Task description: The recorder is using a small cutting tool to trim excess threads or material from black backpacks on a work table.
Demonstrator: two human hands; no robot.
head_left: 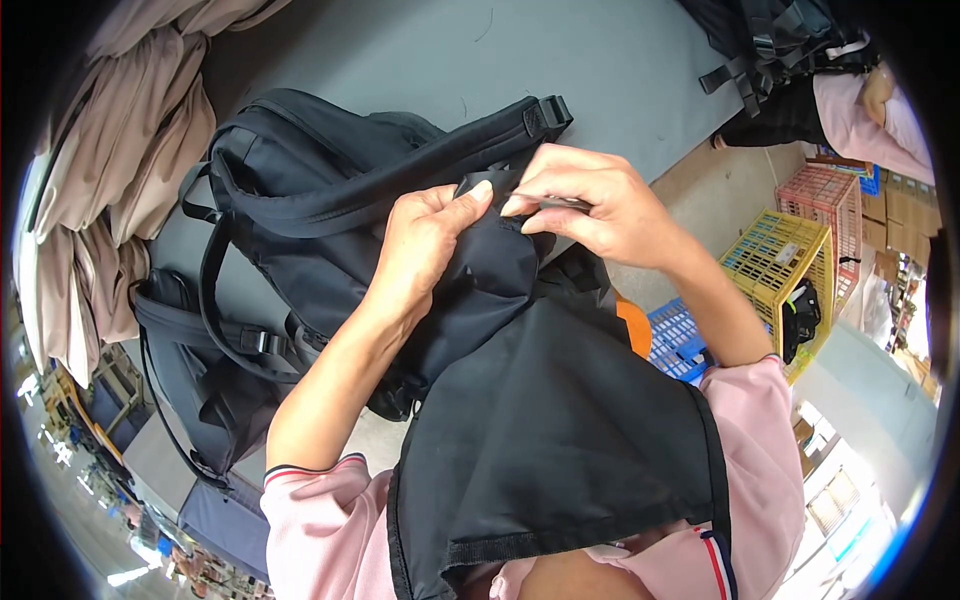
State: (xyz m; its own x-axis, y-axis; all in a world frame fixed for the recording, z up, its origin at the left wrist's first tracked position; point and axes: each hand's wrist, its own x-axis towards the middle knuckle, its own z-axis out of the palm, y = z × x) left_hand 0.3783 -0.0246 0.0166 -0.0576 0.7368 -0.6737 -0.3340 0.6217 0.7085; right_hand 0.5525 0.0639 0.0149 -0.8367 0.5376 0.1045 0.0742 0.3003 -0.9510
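Observation:
A black backpack (300, 140) lies on the grey table in front of me, its padded shoulder strap (400, 180) running across it to a buckle at the far end. My left hand (425, 235) is closed, thumb over fingers, pinching a fold of the backpack's black fabric. Close beside it, my right hand (600, 205) grips a small dark metal tool (568, 203), which looks like thread snips. Its tip is near the pinched fabric, mostly hidden by my fingers, so I cannot tell whether it touches. A black apron (570, 430) covers my front, below the backpack.
Another black backpack (200, 370) lies at the left. Beige fabric (160, 130) hangs in folds at the far left. More black bags (780, 40) are at the far right, near a person in pink (850, 115). Yellow (775, 250), red (825, 195) and blue crates (675, 335) stand at the right.

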